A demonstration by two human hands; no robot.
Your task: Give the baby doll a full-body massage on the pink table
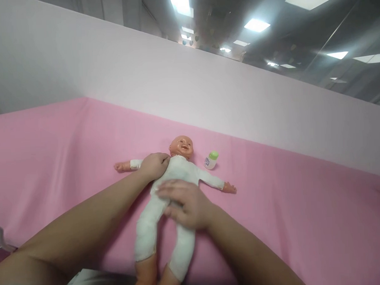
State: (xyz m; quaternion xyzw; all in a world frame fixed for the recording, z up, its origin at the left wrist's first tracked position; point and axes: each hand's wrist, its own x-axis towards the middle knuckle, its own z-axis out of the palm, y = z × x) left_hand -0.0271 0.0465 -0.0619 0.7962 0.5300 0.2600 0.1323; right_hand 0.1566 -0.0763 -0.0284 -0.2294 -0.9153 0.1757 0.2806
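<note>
Working through the headcam, I have the baby doll (180, 170) as my landmark: it lies face up, arms flung wide, its legs pointing back toward the wearer, its trunk and upper limbs in white cloth. My left hand (156, 165) rests at the doll's shoulder on the left side, fingers curled under; it hides much of that upper arm, so I can't tell whether it is pinching the cloth or merely steadying the body. My right hand (192, 202) is loosely spread, palm down, over the doll's lower belly and the top of one leg — the fingertips are blurred, so I can't tell how hard they press. Just beside the doll's head, beyond its other arm, is a small green-capped bottle (211, 160), untouched by either hand. Under the doll runs a pink cover (288, 205), and past its head rises a white partition (175, 85). I'd judge the step in hand to be stroking or smoothing the doll's body. The next move seems to call for keeping the shoulder steady — and a light, flat right palm along the trunk, so the doll doesn't slide.
</note>
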